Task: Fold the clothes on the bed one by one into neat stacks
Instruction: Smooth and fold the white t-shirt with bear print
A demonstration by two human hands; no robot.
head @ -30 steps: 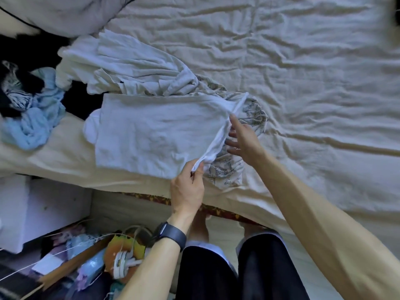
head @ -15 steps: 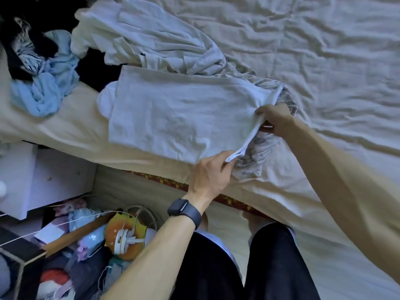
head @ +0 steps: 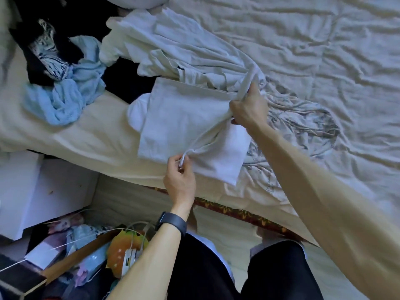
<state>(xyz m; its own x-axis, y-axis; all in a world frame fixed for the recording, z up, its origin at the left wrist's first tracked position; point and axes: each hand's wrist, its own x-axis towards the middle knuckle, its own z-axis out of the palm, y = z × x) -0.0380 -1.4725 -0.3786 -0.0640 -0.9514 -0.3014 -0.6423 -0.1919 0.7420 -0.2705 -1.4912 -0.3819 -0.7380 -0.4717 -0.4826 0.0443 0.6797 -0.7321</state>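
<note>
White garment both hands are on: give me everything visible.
The white garment looks like thin, soft cotton. It lies mostly flat as a partly folded rectangle at the near edge of the bed. The left hand pinches its near edge and the right hand grips its far edge, bunching creases between. Its right end overlaps a patterned cloth.

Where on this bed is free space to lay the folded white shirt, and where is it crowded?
Free: the wide bare sheet right of the patterned garment; also the strip at the bed's edge between the blue cloth and the white shirt. Crowded: far left, heaped white clothes and black clothes.
</note>
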